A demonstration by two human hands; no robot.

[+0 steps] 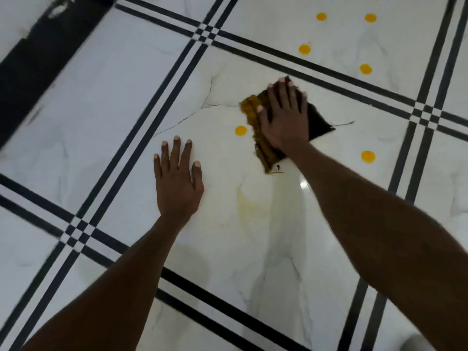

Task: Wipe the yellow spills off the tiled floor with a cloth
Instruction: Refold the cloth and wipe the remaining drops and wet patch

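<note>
My right hand point(286, 117) presses flat, fingers straight, on a dark cloth point(320, 121) whose left edge is stained yellow. The cloth lies on the white marble-look tiled floor point(106, 102). A round yellow spill point(240, 130) sits just left of the cloth, and another yellow spill point(368, 156) lies to its right. Several more yellow spots point(304, 49) dot the tile beyond the black stripes. A faint yellowish smear point(247, 206) shows below the cloth. My left hand point(177, 178) rests flat on the floor, fingers spread, left of the smear.
Black double stripes point(177, 69) cross the floor between tiles. A dark blurred strip point(43, 59) runs along the upper left corner.
</note>
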